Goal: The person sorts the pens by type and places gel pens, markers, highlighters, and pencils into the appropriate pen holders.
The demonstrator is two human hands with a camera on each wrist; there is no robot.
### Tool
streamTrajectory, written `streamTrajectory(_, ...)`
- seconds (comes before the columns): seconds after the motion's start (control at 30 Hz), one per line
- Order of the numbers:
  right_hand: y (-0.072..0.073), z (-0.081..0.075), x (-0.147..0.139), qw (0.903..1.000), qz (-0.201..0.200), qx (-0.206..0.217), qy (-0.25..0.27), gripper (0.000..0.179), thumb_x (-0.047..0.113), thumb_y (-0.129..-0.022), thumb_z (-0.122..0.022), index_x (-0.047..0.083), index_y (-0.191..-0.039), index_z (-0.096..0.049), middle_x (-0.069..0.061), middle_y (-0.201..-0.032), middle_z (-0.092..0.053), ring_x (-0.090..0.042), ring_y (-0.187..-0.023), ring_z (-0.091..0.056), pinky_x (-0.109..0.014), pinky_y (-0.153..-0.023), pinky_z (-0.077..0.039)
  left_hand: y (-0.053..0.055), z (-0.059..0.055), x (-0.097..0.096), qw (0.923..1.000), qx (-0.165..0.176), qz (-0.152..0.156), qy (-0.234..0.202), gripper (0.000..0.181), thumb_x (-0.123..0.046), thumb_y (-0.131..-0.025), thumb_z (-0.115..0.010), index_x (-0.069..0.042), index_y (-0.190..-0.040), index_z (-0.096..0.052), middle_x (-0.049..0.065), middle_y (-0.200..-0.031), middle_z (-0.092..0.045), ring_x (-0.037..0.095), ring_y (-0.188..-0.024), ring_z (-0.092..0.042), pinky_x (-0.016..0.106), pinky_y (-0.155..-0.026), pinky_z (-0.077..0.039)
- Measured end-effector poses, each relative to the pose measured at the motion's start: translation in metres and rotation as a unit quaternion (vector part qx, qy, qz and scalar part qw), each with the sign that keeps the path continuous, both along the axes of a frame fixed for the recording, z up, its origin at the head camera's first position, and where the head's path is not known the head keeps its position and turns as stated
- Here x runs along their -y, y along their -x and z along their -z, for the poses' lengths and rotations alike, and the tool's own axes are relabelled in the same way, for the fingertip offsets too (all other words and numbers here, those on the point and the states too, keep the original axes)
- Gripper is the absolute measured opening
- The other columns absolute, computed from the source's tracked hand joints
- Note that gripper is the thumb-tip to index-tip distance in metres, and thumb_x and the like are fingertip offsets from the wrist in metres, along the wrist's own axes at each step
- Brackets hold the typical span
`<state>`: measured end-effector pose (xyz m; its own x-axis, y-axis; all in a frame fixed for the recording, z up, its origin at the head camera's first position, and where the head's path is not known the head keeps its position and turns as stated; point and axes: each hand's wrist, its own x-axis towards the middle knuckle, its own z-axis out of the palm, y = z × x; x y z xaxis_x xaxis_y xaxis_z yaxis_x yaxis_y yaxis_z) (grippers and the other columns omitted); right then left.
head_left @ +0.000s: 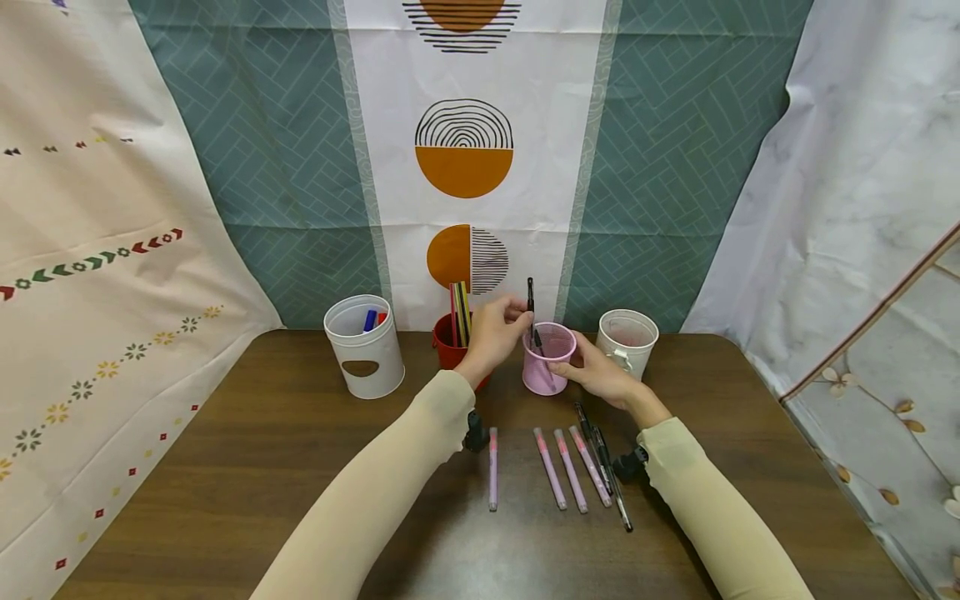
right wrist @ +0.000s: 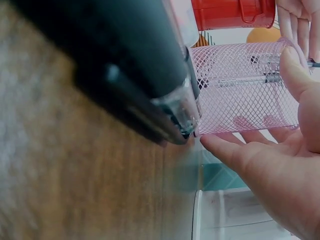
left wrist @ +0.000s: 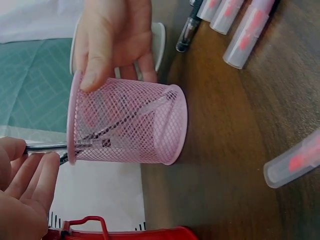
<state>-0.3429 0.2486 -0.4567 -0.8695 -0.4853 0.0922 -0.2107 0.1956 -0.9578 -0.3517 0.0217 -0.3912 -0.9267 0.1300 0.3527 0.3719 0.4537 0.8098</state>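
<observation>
My left hand (head_left: 495, 329) pinches a black pen (head_left: 530, 293), its lower end inside a pink mesh pen cup (head_left: 546, 377). Another dark pen (left wrist: 127, 120) leans within the cup, seen through the mesh in the left wrist view. Around the cup's right side, my right hand (head_left: 603, 377) grips it, thumb at the rim and fingers behind. The right wrist view has this hand (right wrist: 285, 155) on the mesh wall. Black pens (head_left: 606, 467) lie on the table below the right hand, next to three pink highlighters (head_left: 572, 471); a single pink highlighter (head_left: 492, 471) lies farther left.
A red pail (head_left: 446, 354) with coloured pencils stands left of the cup, partly behind my left hand. Farther left is a white bucket (head_left: 375, 367) holding blue and red markers. Behind my right hand stands another white bucket (head_left: 637, 354). A patterned curtain (head_left: 300, 167) hangs behind the table.
</observation>
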Motion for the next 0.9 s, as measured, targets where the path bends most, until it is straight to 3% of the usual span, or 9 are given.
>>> streamTrajectory(0.17, -0.001, 0.000, 0.000, 1.0000, 0.002, -0.001, -0.002, 0.075, 0.011, -0.105, -0.068, 0.000, -0.164, -0.023, -0.026, -0.162, -0.039, -0.043, -0.152, -0.038, -0.048, -0.120, -0.040, -0.002, 0.003, 0.000, 0.9999, 0.004, -0.003, 0.009, 0.020, -0.020, -0.102, -0.073, -0.006, -0.116, -0.075, 0.010, -0.108, -0.080, 0.023, -0.095, -0.077, 0.033, -0.085, -0.063)
streamTrajectory(0.4, 0.001, 0.004, -0.002, 1.0000, -0.003, -0.006, 0.006, 0.073, 0.009, -0.105, -0.067, 0.001, -0.163, -0.024, -0.026, -0.161, -0.040, -0.043, -0.150, -0.040, -0.026, -0.109, -0.047, -0.004, 0.002, 0.001, 1.0000, 0.001, -0.004, 0.007, 0.020, -0.016, -0.102, -0.072, -0.005, -0.118, -0.075, 0.011, -0.110, -0.080, 0.024, -0.098, -0.077, 0.035, -0.087, -0.063)
streamTrajectory(0.53, 0.002, 0.004, -0.002, 0.9999, -0.003, -0.009, 0.004, 0.072, 0.010, -0.105, -0.067, 0.002, -0.163, -0.025, -0.025, -0.161, -0.042, -0.042, -0.149, -0.042, -0.026, -0.109, -0.047, -0.010, -0.002, 0.004, 0.9999, -0.002, 0.000, 0.015, 0.019, -0.018, -0.102, -0.073, -0.008, -0.118, -0.075, 0.009, -0.110, -0.080, 0.022, -0.099, -0.077, 0.034, -0.087, -0.063)
streamTrajectory(0.73, 0.003, 0.002, -0.001, 1.0000, -0.002, -0.008, -0.003, 0.072, 0.011, -0.105, -0.068, 0.006, -0.164, -0.026, -0.021, -0.162, -0.042, -0.039, -0.149, -0.042, -0.033, -0.112, -0.047, -0.030, -0.009, 0.010, 0.9981, -0.010, 0.039, 0.046, 0.018, -0.021, -0.102, -0.073, -0.009, -0.116, -0.076, 0.004, -0.106, -0.080, 0.019, -0.098, -0.076, 0.033, -0.085, -0.062)
streamTrajectory(0.9, 0.004, 0.003, -0.001, 1.0000, -0.003, -0.004, -0.002, 0.071, 0.011, -0.105, -0.067, 0.007, -0.163, -0.027, -0.021, -0.160, -0.043, -0.039, -0.148, -0.043, -0.031, -0.111, -0.048, -0.052, -0.010, 0.012, 0.9948, -0.002, 0.079, 0.063, 0.015, -0.021, -0.102, -0.073, -0.012, -0.113, -0.076, 0.002, -0.106, -0.080, 0.016, -0.097, -0.075, 0.031, -0.084, -0.061)
